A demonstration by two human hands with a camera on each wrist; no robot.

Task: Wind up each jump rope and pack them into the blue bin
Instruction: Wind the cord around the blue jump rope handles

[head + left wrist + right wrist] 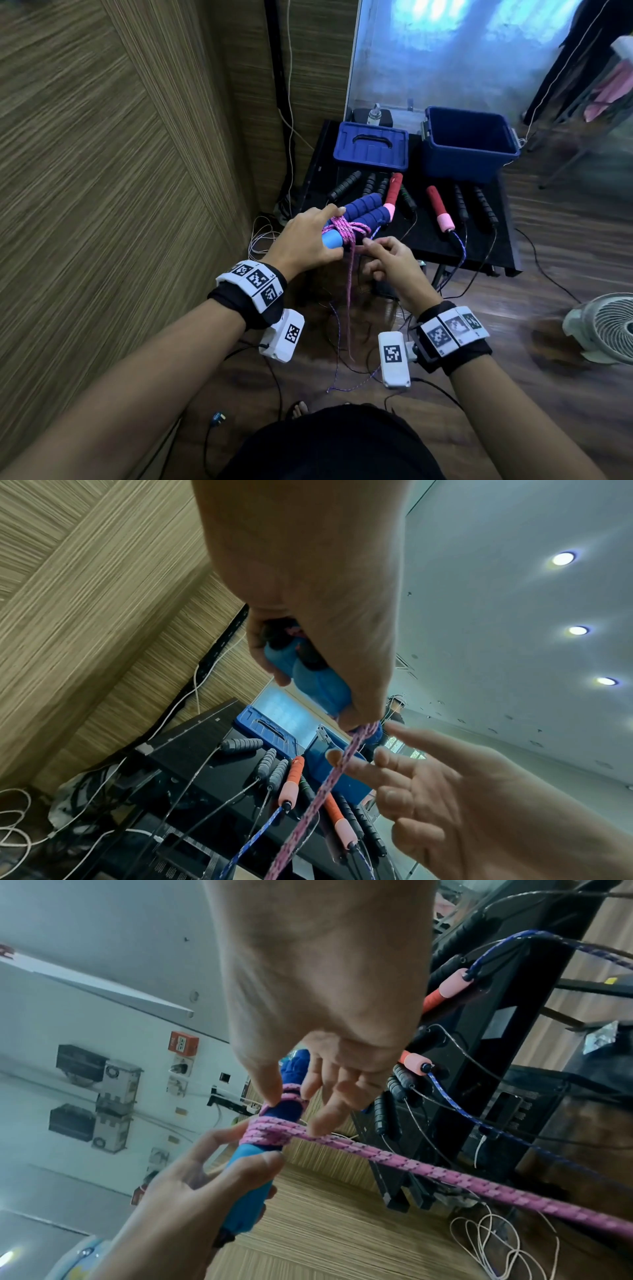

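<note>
The pair of dark blue foam handles with light blue ends (356, 219) is gripped by the left hand (305, 240), fingers curled around the light blue ends. The pink braided rope (346, 229) is wound around the handles, its free length hanging below the hands. The rope beside the coil is touched by the right hand (390, 260), its fingers loosely spread. Beyond the hands, the open blue plastic bin (469, 147) stands on the black desk (428, 236).

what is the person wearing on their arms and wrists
Bare forearms, no sleeves. Each wrist carries a black fabric band ringed with white blocks printed with black square codes. A white box camera with its own code tag hangs under each wrist, trailing thin black cables. Hands are ungloved.
</note>
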